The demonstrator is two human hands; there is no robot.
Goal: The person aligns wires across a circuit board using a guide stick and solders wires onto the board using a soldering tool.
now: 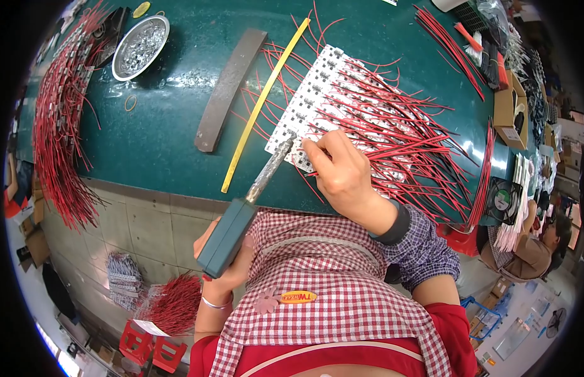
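My left hand is closed round the dark green handle of a soldering iron. The iron's metal barrel slants up to the right, and its tip meets a white panel of small circuit boards near the panel's lower left corner. Just right of that tip, my right hand is closed in a pinch over the panel. A thin red wire seems to run into its fingertips, though they partly hide it. Many red and black wires fan out rightward from the panel, some passing behind my right hand.
Left of the panel lie a yellow strip and a flat grey-brown bar. A metal bowl of silvery scraps stands farther left, near a heap of wired boards. At right are a cardboard box and a small fan. Another person sits there.
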